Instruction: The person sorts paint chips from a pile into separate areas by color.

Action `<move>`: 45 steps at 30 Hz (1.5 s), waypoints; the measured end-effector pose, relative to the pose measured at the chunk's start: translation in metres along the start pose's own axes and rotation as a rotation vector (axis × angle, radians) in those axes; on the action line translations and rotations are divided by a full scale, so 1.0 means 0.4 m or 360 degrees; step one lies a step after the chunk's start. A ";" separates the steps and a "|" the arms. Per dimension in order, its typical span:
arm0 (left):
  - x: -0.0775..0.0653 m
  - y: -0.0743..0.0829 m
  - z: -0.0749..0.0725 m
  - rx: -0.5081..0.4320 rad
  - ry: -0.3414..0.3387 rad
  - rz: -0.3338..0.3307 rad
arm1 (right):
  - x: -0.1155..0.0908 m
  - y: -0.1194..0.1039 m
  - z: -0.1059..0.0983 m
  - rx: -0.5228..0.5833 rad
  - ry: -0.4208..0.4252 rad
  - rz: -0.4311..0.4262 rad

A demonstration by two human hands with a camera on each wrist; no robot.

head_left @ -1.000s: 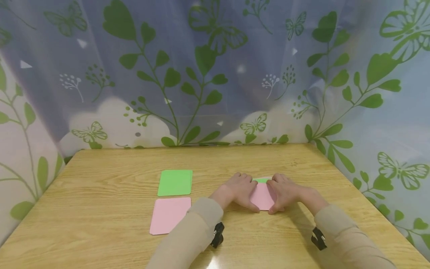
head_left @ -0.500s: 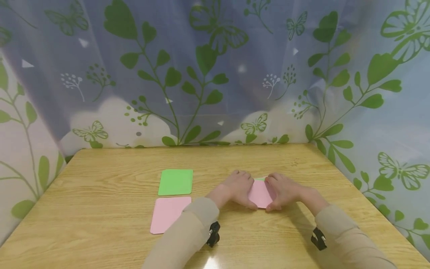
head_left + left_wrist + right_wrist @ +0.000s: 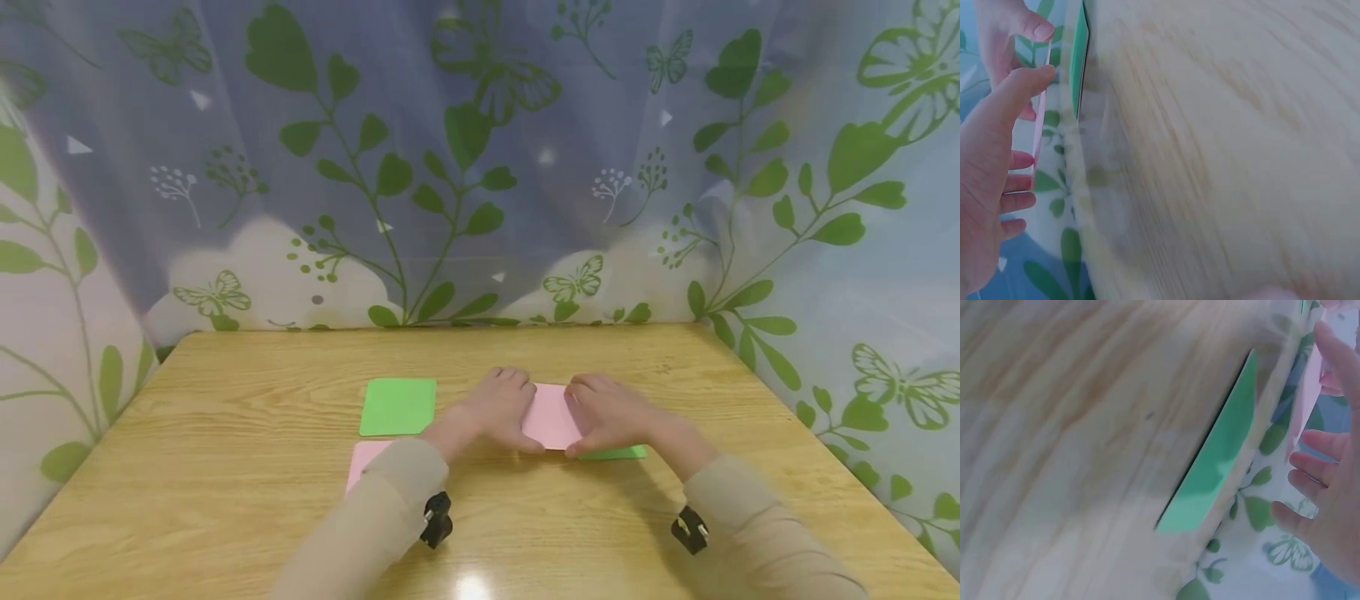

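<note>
Between my two hands a pink square card (image 3: 553, 423) is held up off the table, its edge showing thin in the left wrist view. My left hand (image 3: 495, 414) grips its left side, thumb on the near edge and fingers on the far one. The right side is gripped the same way by my right hand (image 3: 615, 417). Beneath and to the right, a green square card (image 3: 1217, 459) lies on the table, partly hidden by my right hand in the head view.
On the left of the wooden table (image 3: 247, 467) lie a green square card (image 3: 397, 407) and, nearer, a pink square card (image 3: 367, 461) partly covered by my left sleeve. A patterned curtain (image 3: 352, 275) stands behind the table and along both sides.
Both hands have lifted the pink card and carried it to the left. The green card under it is now uncovered at its near right part.
</note>
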State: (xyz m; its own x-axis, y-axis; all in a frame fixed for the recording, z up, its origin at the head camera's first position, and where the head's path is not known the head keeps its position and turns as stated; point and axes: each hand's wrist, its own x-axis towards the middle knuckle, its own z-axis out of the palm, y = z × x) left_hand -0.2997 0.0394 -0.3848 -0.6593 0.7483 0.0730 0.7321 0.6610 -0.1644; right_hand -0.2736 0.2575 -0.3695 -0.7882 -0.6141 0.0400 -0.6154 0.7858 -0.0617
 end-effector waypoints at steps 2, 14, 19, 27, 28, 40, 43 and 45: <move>-0.019 -0.018 0.001 -0.0018 0.0011 -0.0014 | 0.010 -0.014 -0.002 0.0010 -0.0010 0.0007; -0.142 -0.115 -0.033 -0.0074 0.0095 -0.0093 | 0.093 -0.106 -0.018 -0.0031 -0.0021 -0.0012; -0.198 -0.136 -0.039 -0.0118 0.0091 -0.0084 | 0.129 -0.147 -0.015 -0.0063 -0.0074 -0.0045; -0.296 -0.158 -0.030 -0.0154 0.0170 -0.0017 | 0.159 -0.221 -0.017 -0.0123 -0.0110 -0.0209; -0.308 -0.160 -0.028 -0.0150 0.0178 -0.0012 | 0.161 -0.230 -0.017 -0.0128 -0.0119 -0.0215; -0.438 -0.179 -0.012 -0.0215 0.0265 -0.0001 | 0.188 -0.332 0.010 -0.0205 -0.0247 -0.0318; -0.468 -0.185 -0.006 -0.0254 0.0267 -0.0019 | 0.196 -0.355 0.014 -0.0208 -0.0278 -0.0344; -0.486 -0.188 -0.004 -0.0278 0.0270 -0.0019 | 0.200 -0.370 0.015 -0.0205 -0.0295 -0.0362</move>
State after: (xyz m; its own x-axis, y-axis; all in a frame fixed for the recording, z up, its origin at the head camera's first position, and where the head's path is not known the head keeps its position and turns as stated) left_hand -0.2263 -0.1557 -0.3853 -0.6407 0.7292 0.2404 0.7526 0.6584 0.0087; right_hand -0.2457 0.0917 -0.3630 -0.6231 -0.7686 -0.1451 -0.7807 0.6225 0.0553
